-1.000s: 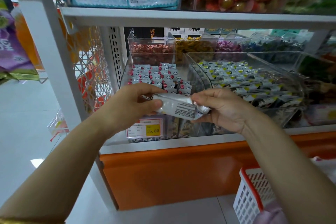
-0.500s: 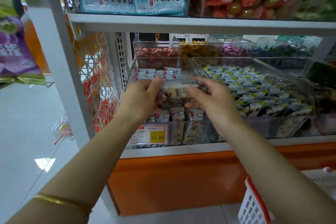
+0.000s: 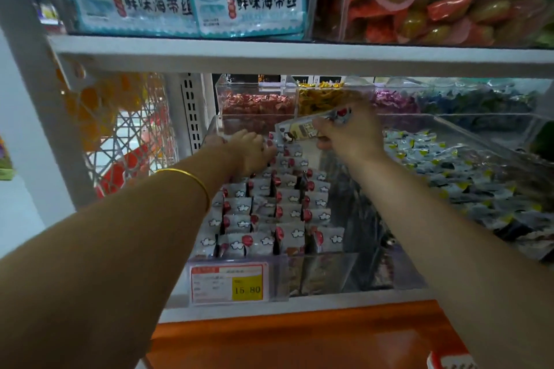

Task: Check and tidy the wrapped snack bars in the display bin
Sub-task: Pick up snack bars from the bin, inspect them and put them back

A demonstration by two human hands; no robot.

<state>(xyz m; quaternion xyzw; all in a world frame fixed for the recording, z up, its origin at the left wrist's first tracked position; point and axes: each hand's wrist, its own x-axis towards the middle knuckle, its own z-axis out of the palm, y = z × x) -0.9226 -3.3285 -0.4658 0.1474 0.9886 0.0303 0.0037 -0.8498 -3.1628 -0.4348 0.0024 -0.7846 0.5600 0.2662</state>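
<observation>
Fingers of the right hand are curled round one silver wrapped snack bar with brown and red print. They hold it tilted, its left end lower, just above the rearmost rows in the clear plastic display bin. The left hand reaches into the back left of the same bin and rests on the far bars, near the lower end of the held one. Its fingers point away from the camera, so I cannot tell whether they grip a bar or only press on it.

A white metal shelf board runs across above both hands, and an orange base panel lies below the bin. On the upper shelf stand blue-and-white pouches printed with Chinese characters, cut off at the top edge.

Just to the right of the display bin is a second clear bin of dark packets with yellow corners. Behind both sit smaller clear boxes of reddish, yellow and purple sweets, too blurred to read.

Silver-white snack bars with red dots and white clouds fill the display bin in overlapping rows from front wall to back. Both forearms cover part of them.

A red-and-yellow price label reading 15.80 hangs on the bin's front. A thin gold bangle circles the left forearm. A white basket with a red rim is cut off at the bottom edge.
</observation>
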